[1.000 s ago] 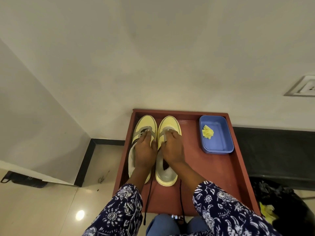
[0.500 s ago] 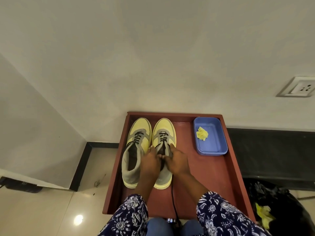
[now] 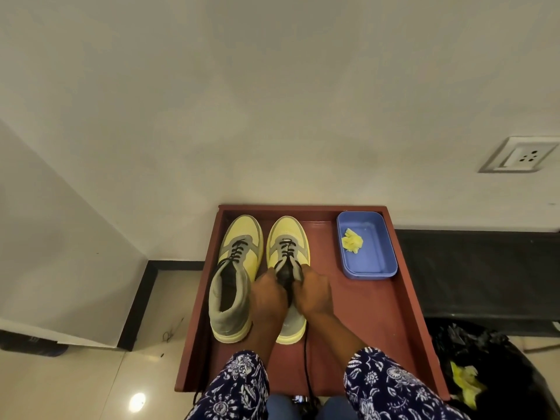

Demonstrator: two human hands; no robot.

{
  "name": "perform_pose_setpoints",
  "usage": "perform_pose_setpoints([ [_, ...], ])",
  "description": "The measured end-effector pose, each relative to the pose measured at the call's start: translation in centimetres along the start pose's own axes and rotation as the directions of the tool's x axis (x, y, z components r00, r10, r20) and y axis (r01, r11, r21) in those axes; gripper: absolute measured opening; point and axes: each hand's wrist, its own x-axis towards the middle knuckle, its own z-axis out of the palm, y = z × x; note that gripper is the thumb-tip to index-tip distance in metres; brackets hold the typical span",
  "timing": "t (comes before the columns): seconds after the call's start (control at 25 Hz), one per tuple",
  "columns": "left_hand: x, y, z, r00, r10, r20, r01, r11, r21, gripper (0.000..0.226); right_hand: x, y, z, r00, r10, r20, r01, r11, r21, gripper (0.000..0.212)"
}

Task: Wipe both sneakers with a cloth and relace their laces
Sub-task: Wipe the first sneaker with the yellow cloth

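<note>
Our left hand [image 3: 268, 294] and right hand [image 3: 312, 294] grip the right sneaker's [image 3: 288, 237] collar on our red-brown tray table [image 3: 378, 313], against a cream wall [image 3: 272, 101] over glossy floor tiles [image 3: 75, 383].

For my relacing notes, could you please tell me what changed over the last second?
The left hand left the left sneaker and joined the right hand at the right sneaker tongue, both drawing back from the toes. The blue tub and cloth stayed put.

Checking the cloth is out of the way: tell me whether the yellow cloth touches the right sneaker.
Apart. The head view shows the yellow cloth lying inside the blue tub, with bare red tray between the tub and the right sneaker.
</note>
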Motion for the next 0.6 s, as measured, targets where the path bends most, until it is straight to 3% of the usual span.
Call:
perform_pose_setpoints([
  [0.32,-1.5,3.5,2.0,1.000,-0.008,-0.021,0.006,0.998,-0.063,0.019,-0.3,2.6,-3.0,0.997,0.009,-0.077,-0.011,1.000,-0.027,0.024],
  [0.6,-1.9,5.3,3.5,0.999,0.026,0.037,-0.027,0.999,0.036,0.031,0.0,4.4,-4.4,0.993,0.018,-0.114,-0.018,1.000,0.004,0.022],
])
